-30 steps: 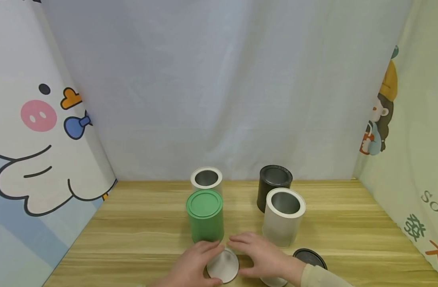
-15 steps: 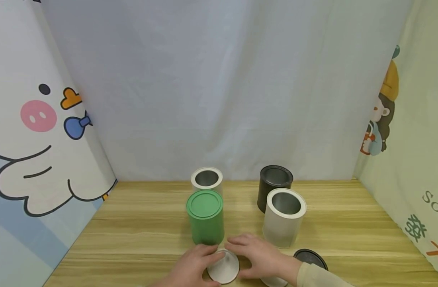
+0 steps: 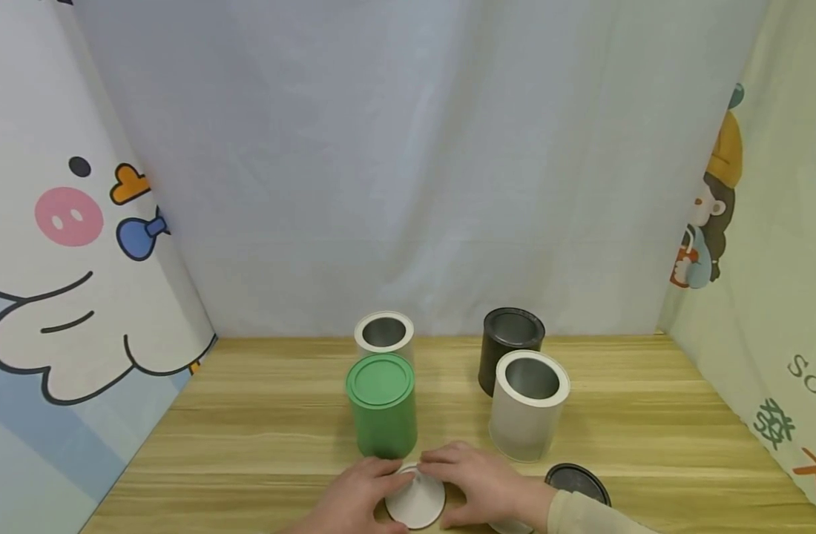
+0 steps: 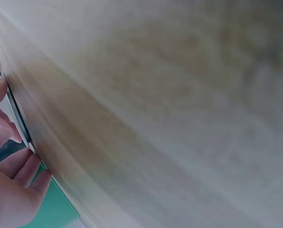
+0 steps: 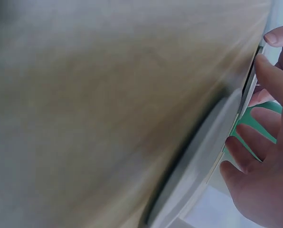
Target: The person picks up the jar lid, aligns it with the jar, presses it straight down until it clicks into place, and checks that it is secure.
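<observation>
In the head view a round white lid (image 3: pixel 415 504) lies on the table at the front, between both hands. My left hand (image 3: pixel 354 498) grips it from the left, fingers at its far edge and thumb at its near edge. From the right, my right hand (image 3: pixel 481 486) holds the same lid between thumb and forefinger; its other fingers are spread in the right wrist view. A second white lid (image 3: pixel 511 527) lies partly hidden under the right hand. Just beyond the hands stands a green can (image 3: pixel 384 415) with a green top.
A white can (image 3: pixel 530 423) without a lid stands right of the green one. Behind are another white can (image 3: pixel 384 334) and a black can (image 3: pixel 511 348), both with dark hollow tops. A black lid (image 3: pixel 577 482) lies by the right sleeve. Printed cloth borders the wooden table (image 3: pixel 268 415).
My right hand has moved slightly left and nearer, its fingertips reaching the white lid's far edge. The left hand has shifted very little; the cans stay put.
</observation>
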Demonstrator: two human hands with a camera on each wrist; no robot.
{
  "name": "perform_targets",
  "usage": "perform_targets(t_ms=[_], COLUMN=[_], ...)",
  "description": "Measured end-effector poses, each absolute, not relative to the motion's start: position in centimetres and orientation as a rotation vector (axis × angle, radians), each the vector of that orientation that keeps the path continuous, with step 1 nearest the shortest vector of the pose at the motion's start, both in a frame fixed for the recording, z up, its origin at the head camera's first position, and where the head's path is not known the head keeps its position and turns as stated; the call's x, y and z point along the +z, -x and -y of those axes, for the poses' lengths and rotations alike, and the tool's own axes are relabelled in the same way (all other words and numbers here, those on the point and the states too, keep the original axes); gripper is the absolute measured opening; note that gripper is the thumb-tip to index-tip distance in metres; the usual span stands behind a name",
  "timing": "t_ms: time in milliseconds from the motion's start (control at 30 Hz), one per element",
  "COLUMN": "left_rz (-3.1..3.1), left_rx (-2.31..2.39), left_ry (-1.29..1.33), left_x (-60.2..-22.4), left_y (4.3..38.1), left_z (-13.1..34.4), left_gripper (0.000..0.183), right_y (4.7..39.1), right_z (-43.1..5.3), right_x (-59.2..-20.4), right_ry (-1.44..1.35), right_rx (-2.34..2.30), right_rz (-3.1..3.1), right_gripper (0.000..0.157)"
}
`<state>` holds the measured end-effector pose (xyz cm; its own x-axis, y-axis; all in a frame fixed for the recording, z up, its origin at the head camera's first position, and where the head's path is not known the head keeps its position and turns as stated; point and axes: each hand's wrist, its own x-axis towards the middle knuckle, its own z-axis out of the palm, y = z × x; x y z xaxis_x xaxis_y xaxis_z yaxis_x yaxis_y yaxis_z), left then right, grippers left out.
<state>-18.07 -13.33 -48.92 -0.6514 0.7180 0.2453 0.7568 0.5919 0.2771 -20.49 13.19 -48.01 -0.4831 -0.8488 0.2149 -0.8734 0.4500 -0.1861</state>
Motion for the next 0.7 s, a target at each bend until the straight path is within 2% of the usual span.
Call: perform_targets(t_ms=[700], left_rz=[2.718], left_rx=[-0.48], left_ry=[1.238], left_x=[-49.06], left_y=[18.29], left_z=[13.39], left_gripper=[0.055], right_y=[20.28], right_z=[-12.51], right_x=[-48.04], right_ry=[-1.494], right_rx=[0.436], right_rz=[2.633], right_gripper=[0.056])
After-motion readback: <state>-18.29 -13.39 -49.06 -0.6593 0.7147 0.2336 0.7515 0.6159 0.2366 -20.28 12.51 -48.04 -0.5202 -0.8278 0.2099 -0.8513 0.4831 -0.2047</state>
